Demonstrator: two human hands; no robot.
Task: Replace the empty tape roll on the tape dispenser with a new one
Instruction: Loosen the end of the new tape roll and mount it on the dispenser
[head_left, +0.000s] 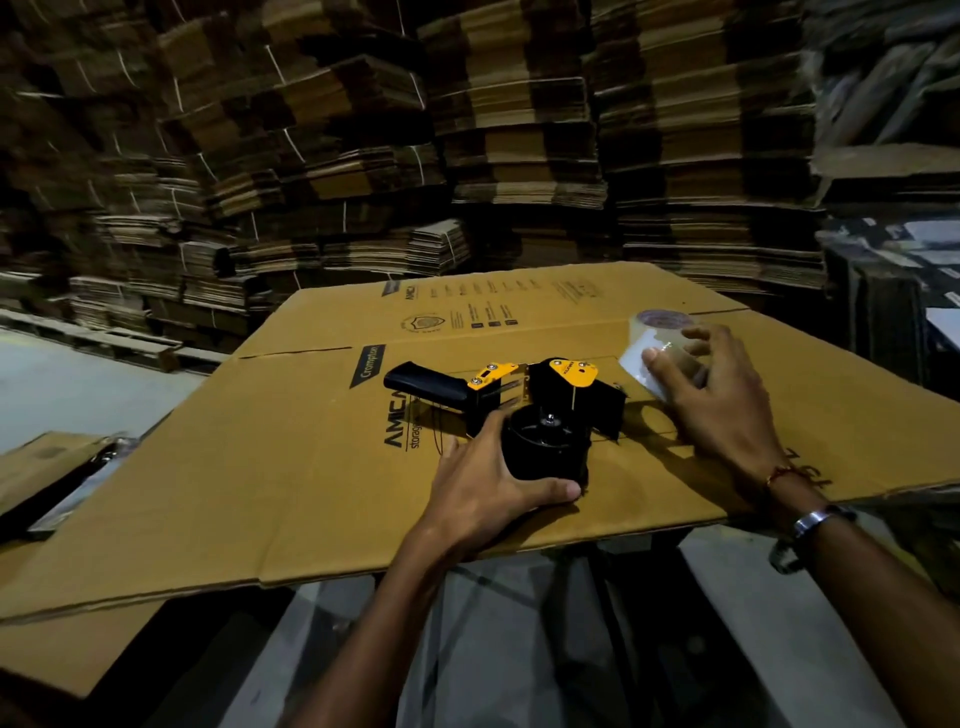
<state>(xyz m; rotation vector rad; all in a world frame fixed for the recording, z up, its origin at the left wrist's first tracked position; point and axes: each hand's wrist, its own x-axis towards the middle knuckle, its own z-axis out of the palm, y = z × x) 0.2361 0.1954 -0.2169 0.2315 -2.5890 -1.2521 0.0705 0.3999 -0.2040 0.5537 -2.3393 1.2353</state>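
Observation:
A black and yellow tape dispenser (519, 387) lies on its side on a flattened cardboard box (311, 467), its handle pointing left. Its black spool hub (545, 441) faces up and carries no tape. My left hand (483, 488) wraps around the hub from the near left, thumb along its front. To the right lies a clear tape roll (649, 343) on the cardboard. My right hand (722, 395) covers the roll from the near side, thumb on its left face and fingers curled over its right side.
Tall stacks of flattened cartons (467, 156) fill the whole background. The cardboard's near edge (467, 561) overhangs a dark stand, with grey floor (493, 649) below. A second cardboard sheet (62, 649) lies lower at the left.

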